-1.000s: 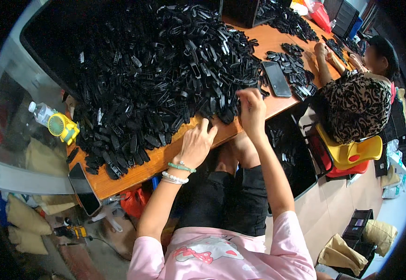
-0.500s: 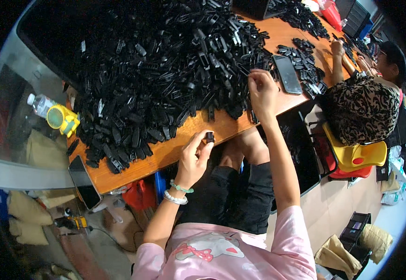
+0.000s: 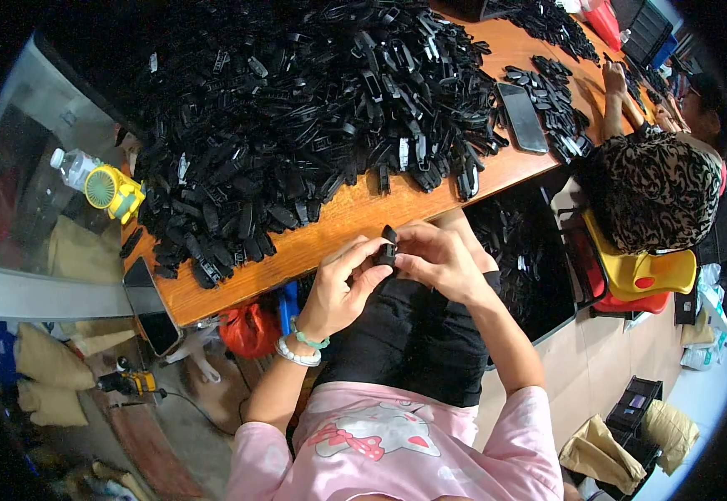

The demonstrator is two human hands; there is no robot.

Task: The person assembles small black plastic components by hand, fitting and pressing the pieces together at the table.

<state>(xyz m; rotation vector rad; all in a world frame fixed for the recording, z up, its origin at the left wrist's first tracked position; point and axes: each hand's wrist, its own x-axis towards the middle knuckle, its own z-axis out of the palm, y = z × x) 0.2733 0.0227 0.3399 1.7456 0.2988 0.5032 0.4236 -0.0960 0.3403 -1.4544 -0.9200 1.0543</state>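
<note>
Over my lap, just off the table's near edge, both hands meet at a small black plastic part (image 3: 387, 255). My left hand (image 3: 338, 284) pinches it between thumb and fingers. My right hand (image 3: 440, 260) is closed at the same spot, its thumb and fingertips against a pointed black piece (image 3: 389, 233) that sticks up. Whether the two pieces are joined, I cannot tell. Beyond my hands a large heap of black plastic parts (image 3: 297, 125) covers much of the wooden table (image 3: 288, 259).
A phone (image 3: 522, 118) lies right of the heap by a smaller pile (image 3: 560, 100). Another phone (image 3: 151, 309) rests at the left corner, near a yellow fan (image 3: 113, 194) and a bottle (image 3: 75, 167). A black bin of parts (image 3: 522, 267) stands right of my legs; a co-worker (image 3: 660, 192) sits beyond.
My right hand has come back from the heap's edge to my left hand and now touches the part there. A pointed black piece shows between them. My left hand has shifted slightly.
</note>
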